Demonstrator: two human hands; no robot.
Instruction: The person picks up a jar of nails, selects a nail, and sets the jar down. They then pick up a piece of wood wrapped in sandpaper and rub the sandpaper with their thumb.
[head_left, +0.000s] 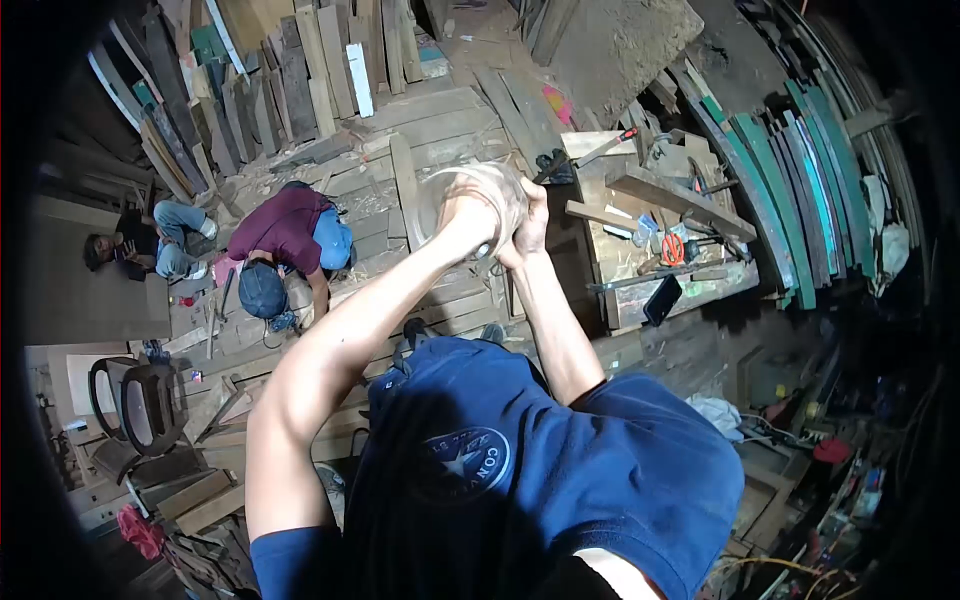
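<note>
A clear, see-through plastic container, perhaps a jar or a tub, is up in front of my chest between both hands. My right hand is closed on its right side, thumb along the wall. My left hand reaches into or behind the clear plastic. Its fingers are blurred through the plastic, so their grip does not show. What the container holds, if anything, I cannot make out.
To the right is a workbench with a wooden beam, orange-handled scissors and a phone at its edge. A crouching person in a cap works on the plank floor at left; another person sits behind. Boards lean along the walls.
</note>
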